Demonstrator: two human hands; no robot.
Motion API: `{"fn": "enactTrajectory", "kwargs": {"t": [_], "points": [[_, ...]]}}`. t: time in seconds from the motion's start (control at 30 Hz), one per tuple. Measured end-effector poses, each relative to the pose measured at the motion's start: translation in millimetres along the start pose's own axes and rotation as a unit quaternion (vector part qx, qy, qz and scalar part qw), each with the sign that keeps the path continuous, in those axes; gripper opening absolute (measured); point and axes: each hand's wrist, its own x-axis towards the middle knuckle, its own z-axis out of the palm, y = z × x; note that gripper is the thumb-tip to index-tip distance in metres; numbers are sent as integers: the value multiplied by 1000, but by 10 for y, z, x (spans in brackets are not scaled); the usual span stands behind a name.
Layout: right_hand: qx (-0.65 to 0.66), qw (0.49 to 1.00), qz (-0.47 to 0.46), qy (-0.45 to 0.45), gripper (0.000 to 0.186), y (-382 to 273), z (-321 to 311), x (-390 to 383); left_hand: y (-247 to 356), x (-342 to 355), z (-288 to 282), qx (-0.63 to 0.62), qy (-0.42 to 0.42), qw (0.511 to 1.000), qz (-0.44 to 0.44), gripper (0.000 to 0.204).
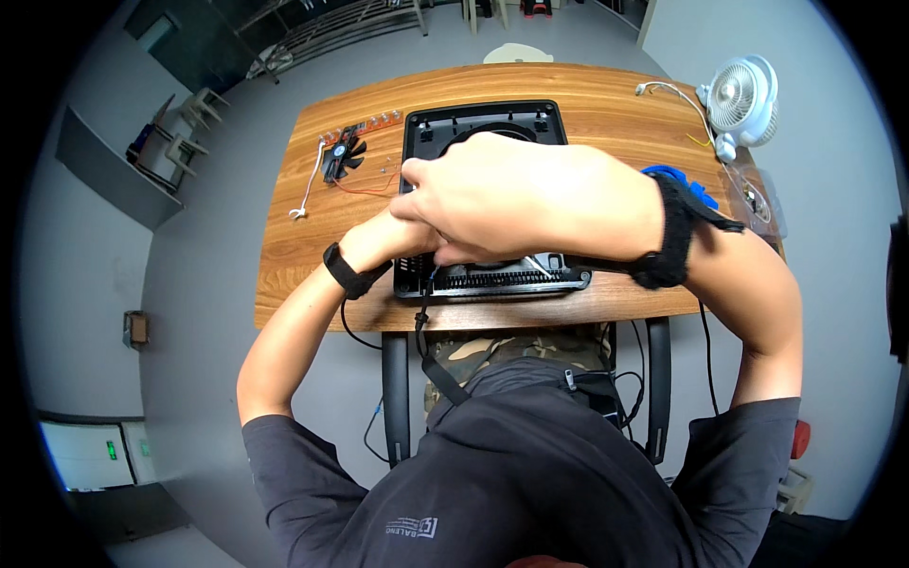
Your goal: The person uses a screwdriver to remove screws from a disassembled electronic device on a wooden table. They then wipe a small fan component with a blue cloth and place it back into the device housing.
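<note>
Left edge: the tabletop's (284, 265) left side runs from 8 to 10 o'clock of the open black casing (492, 282), 12 being the far edge; wood shows between.
Left hand: the left hand (407, 234) reaches over the casing's 8 o'clock corner, mostly under the other; its grip cannot be told.
Near edge: at 6 o'clock only a narrow wood strip fronts the casing; a black cord (422, 320) hangs over it.
Right hand: the right hand (464, 194) crosses above the casing from 3 o'clock, fingers curled, tips hidden; whether it holds anything cannot be told.
Surface, left: a black fan (341, 151) at 10 o'clock, beside an orange strip (382, 121) and white cable (312, 185); a red wire (365, 191) runs toward the casing.
Surface, right: a blue bundle (701, 194) and clear plastic box (776, 213) toward 3 o'clock, a white fan (743, 99) at 2.
Room: grey floor (208, 284); a stool (182, 151) between 9 and 10, a metal rack (331, 33) near 11.
</note>
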Motion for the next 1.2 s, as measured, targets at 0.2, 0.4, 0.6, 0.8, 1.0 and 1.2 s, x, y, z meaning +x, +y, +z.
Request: {"fn": "enactTrajectory", "kwargs": {"t": [0.2, 0.4, 0.6, 0.8, 1.0, 1.2], "points": [[27, 992, -99, 68, 21, 63, 87, -21, 115, -100, -5, -19, 43, 999, -23, 38], [-65, 998, 3, -12, 16, 20, -15, 23, 420, -136, -162, 8, -13, 999, -46, 36], [-59, 991, -55, 106, 22, 122, 79, -117, 346, -5, -82, 103, 10, 994, -21, 34], [-33, 998, -37, 50, 29, 18, 38, -99, 456, -71, -104, 56, 37, 997, 30, 33], [-15, 999, 4, 42, 29, 10, 36, -25, 252, -92, -74, 110, 72, 985, 112, 42], [-6, 993, -72, 90, 24, 75, 58, -107, 622, -89, -204, 80, -53, 992, -84, 49]]}}
